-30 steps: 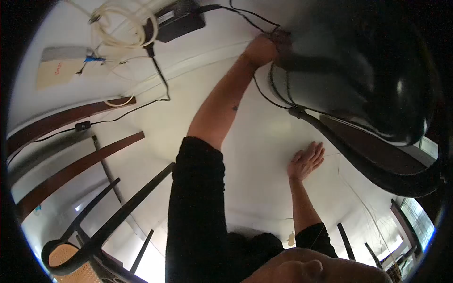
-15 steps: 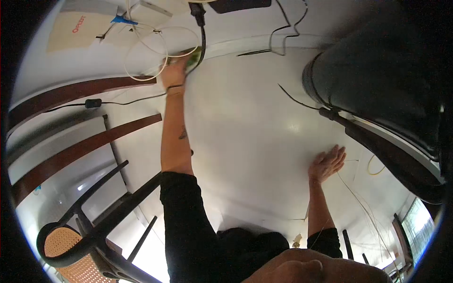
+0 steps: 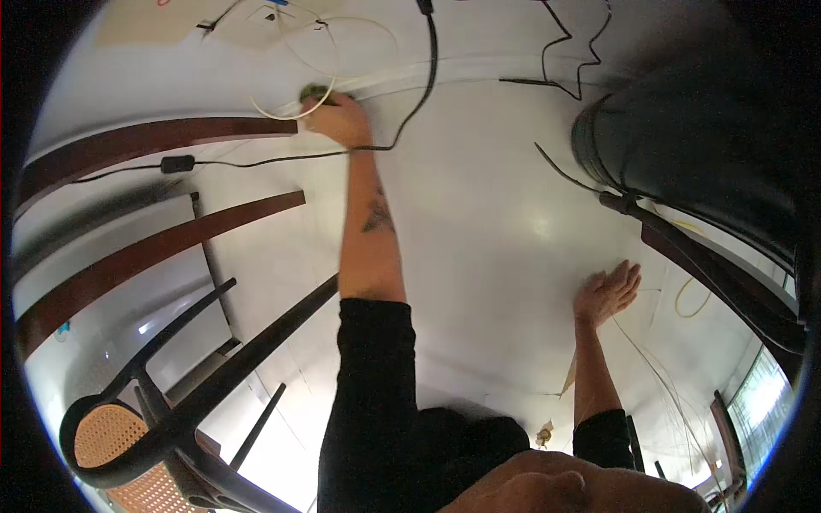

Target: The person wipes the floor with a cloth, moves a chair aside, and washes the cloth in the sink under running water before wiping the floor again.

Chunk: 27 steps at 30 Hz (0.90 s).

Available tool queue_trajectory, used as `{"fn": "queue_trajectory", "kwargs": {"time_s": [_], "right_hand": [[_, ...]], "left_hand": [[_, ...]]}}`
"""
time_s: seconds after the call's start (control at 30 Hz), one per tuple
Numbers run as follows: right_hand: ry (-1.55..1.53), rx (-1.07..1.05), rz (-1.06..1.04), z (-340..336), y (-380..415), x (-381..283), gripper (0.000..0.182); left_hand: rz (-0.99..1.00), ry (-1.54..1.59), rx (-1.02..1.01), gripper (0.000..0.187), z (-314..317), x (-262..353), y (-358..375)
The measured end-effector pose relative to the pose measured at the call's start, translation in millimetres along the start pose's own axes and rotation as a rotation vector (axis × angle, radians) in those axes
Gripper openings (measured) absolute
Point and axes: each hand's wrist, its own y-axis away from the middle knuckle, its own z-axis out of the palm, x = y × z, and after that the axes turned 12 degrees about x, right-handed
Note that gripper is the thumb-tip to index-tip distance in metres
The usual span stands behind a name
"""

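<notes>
My left hand (image 3: pixel 342 122) reaches far forward to the strip where the floor meets the wall. Its fingers close over a small green cloth-like piece (image 3: pixel 315 91), mostly covered by the hand; its exact kind does not show. A thin white cable loop (image 3: pixel 295 116) hangs in front of these fingers. A black cord (image 3: pixel 282 159) crosses at the left wrist. On the right, my right hand (image 3: pixel 607 291) lies flat on the pale floor (image 3: pixel 479 231), fingers stretched out and holding nothing.
Dark wooden curved legs (image 3: pixel 171 227) and a black chair with a woven cane panel (image 3: pixel 107 432) stand on the left. A large black cylindrical object (image 3: pixel 684 137) is at the upper right. Black wires (image 3: pixel 560 83) hang by the wall, and loose thin strands (image 3: pixel 654 368) lie near my right arm.
The view has shifted. My left hand has slid left along the wall's foot with the green piece, coming nearer the dark wooden leg's end. My right hand stays flat on the floor.
</notes>
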Motion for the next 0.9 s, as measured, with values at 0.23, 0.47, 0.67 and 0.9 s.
{"fn": "queue_trajectory", "kwargs": {"time_s": [0.23,0.47,0.67,0.9], "right_hand": [[0.026,-0.046,0.008,2,5,4,0.053],[0.049,-0.069,0.023,8,3,9,0.054],[0.031,-0.091,0.027,3,3,7,0.053],[-0.009,-0.108,0.034,-4,0,0,0.054]], "left_hand": [[0.014,0.038,-0.279,0.032,-9,-67,-39],[-0.213,-0.115,-0.094,0.023,-1,-69,-49],[-0.286,0.488,0.016,0.024,-12,83,41],[0.101,0.693,-0.373,0.023,-29,191,90]]}}
